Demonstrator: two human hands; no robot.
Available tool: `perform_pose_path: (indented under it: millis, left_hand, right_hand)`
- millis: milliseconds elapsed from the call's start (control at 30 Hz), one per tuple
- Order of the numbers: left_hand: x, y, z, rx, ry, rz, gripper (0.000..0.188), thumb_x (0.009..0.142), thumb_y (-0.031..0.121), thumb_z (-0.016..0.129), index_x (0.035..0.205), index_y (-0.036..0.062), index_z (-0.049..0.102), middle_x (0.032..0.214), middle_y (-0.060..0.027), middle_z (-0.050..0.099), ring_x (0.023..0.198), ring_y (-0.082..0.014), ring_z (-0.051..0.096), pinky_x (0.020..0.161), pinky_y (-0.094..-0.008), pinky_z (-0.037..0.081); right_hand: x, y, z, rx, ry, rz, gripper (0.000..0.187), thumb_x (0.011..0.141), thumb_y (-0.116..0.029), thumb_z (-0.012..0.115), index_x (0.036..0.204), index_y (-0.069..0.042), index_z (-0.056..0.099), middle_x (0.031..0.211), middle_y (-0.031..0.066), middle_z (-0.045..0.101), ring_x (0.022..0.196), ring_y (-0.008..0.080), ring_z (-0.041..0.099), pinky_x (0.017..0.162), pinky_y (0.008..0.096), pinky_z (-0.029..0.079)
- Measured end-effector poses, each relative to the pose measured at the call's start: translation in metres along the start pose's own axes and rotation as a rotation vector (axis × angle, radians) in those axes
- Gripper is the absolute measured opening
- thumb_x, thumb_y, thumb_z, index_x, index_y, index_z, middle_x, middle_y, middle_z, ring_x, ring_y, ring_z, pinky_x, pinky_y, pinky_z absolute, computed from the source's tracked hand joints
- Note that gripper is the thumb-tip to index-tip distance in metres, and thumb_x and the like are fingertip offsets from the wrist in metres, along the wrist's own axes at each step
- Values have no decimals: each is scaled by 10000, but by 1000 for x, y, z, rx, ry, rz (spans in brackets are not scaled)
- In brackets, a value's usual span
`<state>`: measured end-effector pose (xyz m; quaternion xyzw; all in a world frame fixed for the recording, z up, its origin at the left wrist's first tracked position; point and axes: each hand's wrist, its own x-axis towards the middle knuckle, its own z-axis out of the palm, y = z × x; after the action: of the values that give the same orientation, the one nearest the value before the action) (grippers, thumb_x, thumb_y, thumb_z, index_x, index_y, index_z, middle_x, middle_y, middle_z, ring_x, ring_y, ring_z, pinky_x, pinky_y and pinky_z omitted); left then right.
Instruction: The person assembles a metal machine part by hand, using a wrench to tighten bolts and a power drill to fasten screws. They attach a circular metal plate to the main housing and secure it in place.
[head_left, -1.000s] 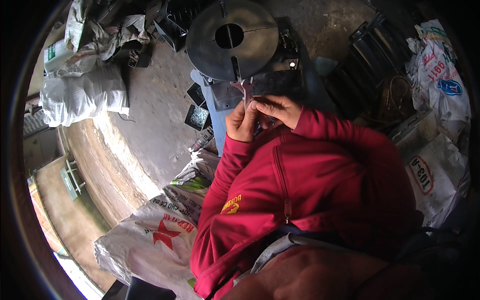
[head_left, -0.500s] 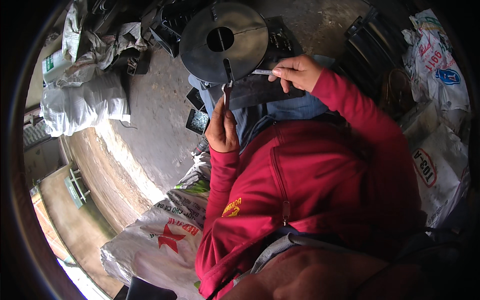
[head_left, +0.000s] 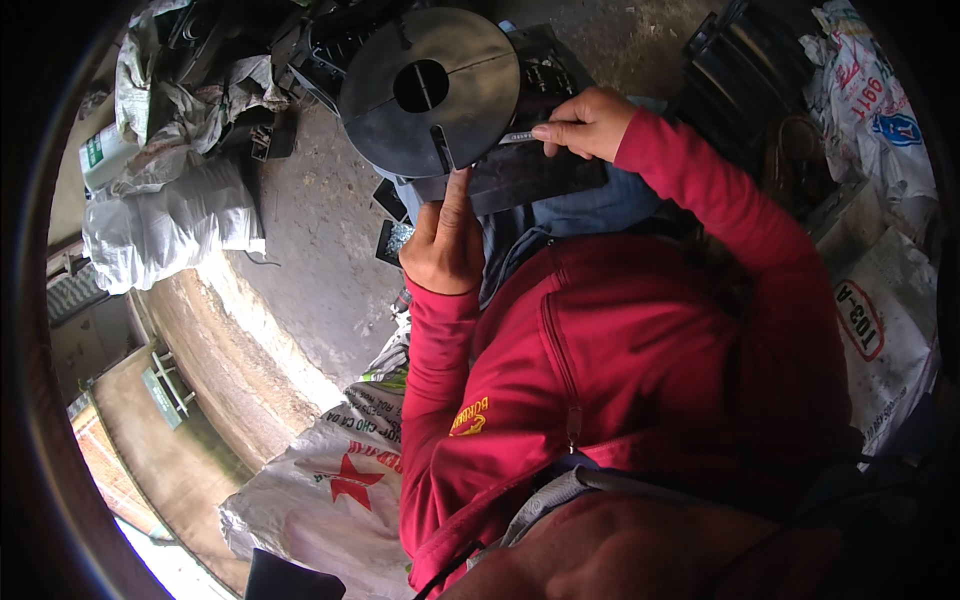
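Note:
A round black plate point(head_left: 475, 95) with a central hole and narrow slots sits in front of me, over my lap. My right hand point(head_left: 590, 124) grips a silver wrench point(head_left: 517, 137) by its end; the wrench's other end reaches to the plate's near right rim. My left hand point(head_left: 446, 243) is at the near rim, by a slot. Its index finger points up and touches the edge there, or nearly so. The other fingers are curled, and what they may hold is hidden. Under the plate lies a dark flat piece point(head_left: 540, 187), across my jeans.
Small black trays point(head_left: 392, 240) of metal parts stand on the floor left of my knees. White sacks point(head_left: 170, 225) lie at the far left, another sack point(head_left: 330, 500) near left. Black curved parts point(head_left: 745, 75) and more sacks point(head_left: 865, 110) stand at the right.
The open-ended wrench seen in my left hand is out of sight, and its index finger now stretches to the plate's rim. The plate appears shifted slightly left; my right hand keeps its wrench.

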<state>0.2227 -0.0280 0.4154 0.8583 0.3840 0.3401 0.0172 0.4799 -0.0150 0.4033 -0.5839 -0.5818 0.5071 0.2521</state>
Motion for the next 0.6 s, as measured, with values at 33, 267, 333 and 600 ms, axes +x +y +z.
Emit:
perform_pose_path:
  millis: [33, 267, 333, 600]
  left_hand:
    - [0, 1, -1, -6, 58, 4, 613, 789, -111, 591, 1353, 126, 555, 688, -84, 541, 489, -178, 479, 492, -309, 442]
    - [-20, -26, 34, 54, -55, -56, 646, 795, -84, 575, 1378, 193, 538, 620, -84, 492, 448, -199, 452, 459, -333, 418]
    - [-18, -12, 18, 76, -99, -52, 621, 810, -92, 575, 1370, 175, 545, 599, -77, 484, 441, -193, 442, 444, -329, 407]
    - [-12, -25, 54, 62, -26, -44, 583, 846, -33, 596, 1382, 187, 529, 677, -89, 607, 465, -175, 510, 466, -325, 437]
  right_hand:
    - [0, 0, 0, -6, -1, 11, 376, 940, -389, 600, 788, -68, 724, 506, 5, 540, 478, 80, 466, 503, 272, 398]
    - [18, 32, 7, -135, 124, -245, 396, 906, -465, 597, 823, -110, 751, 583, 54, 615, 515, 194, 575, 579, 346, 469]
    - [18, 26, 2, -126, 87, -161, 411, 902, -481, 592, 824, -112, 755, 626, 57, 636, 573, 196, 587, 603, 352, 466]
    - [21, 25, 2, -192, 102, -216, 431, 901, -489, 592, 815, -98, 751, 665, 61, 650, 621, 208, 600, 640, 356, 470]
